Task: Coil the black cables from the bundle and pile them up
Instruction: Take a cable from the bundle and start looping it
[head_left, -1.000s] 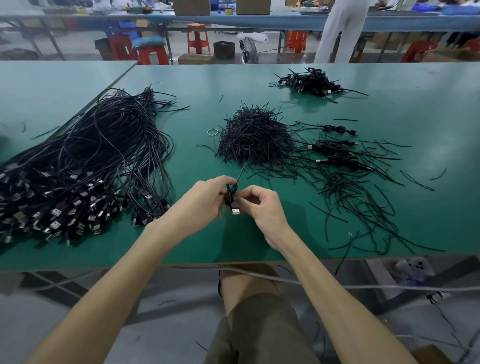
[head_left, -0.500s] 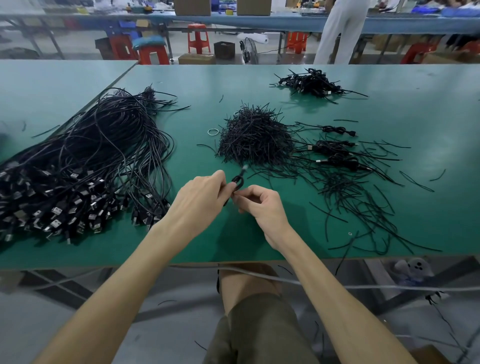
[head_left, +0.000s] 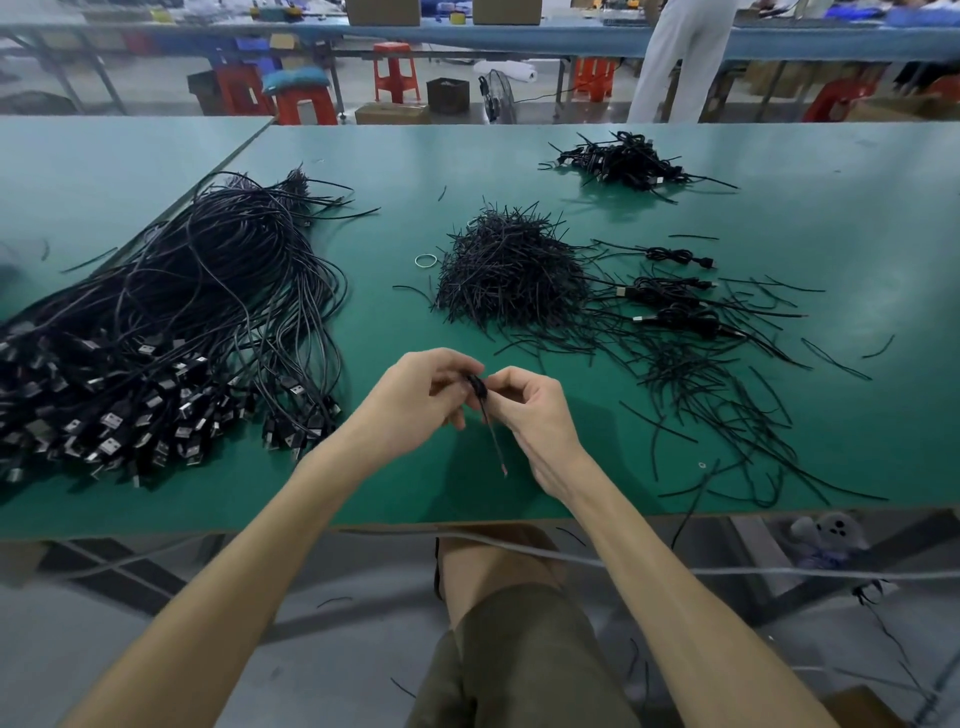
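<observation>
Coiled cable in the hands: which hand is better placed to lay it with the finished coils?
Probably the right hand: it pinches the coiled cable, and the finished coils lie on its side; the left hand would cross over.

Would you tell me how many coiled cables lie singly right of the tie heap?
3: far cable, middle cable, near cable, one behind another beside the tie heap; loose ties may hide others.
</observation>
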